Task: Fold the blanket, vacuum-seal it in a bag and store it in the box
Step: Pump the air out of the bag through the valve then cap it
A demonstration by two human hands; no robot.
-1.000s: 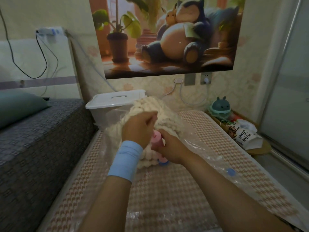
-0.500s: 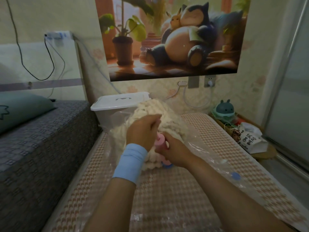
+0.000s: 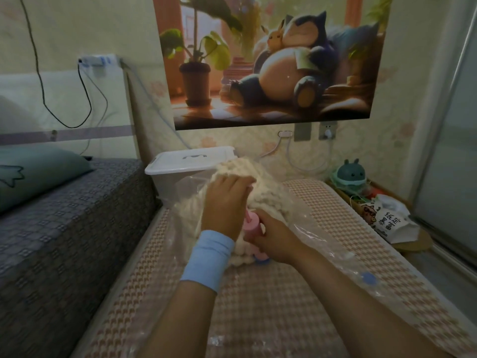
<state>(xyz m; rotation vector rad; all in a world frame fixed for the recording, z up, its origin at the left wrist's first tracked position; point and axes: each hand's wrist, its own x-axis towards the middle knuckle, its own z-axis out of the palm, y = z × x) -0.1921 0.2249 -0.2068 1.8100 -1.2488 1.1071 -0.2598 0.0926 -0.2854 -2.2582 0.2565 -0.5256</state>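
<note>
Head cam only, faces fwd/down, close over left hand [image 3: 227, 202], right hand [image 3: 273, 239].

Cream blanket bagged, pump against it, box shut behind.
The chunky cream blanket [image 3: 268, 192] sits bunched in a mound inside the clear bag [image 3: 322, 236], whose loose plastic spreads toward me over the mat [image 3: 258, 306]. My right hand [image 3: 273, 239] grips the pink pump [image 3: 251, 226], upright against the mound's near side. The white box [image 3: 191, 161], lid on, stands just behind the blanket.
</note>
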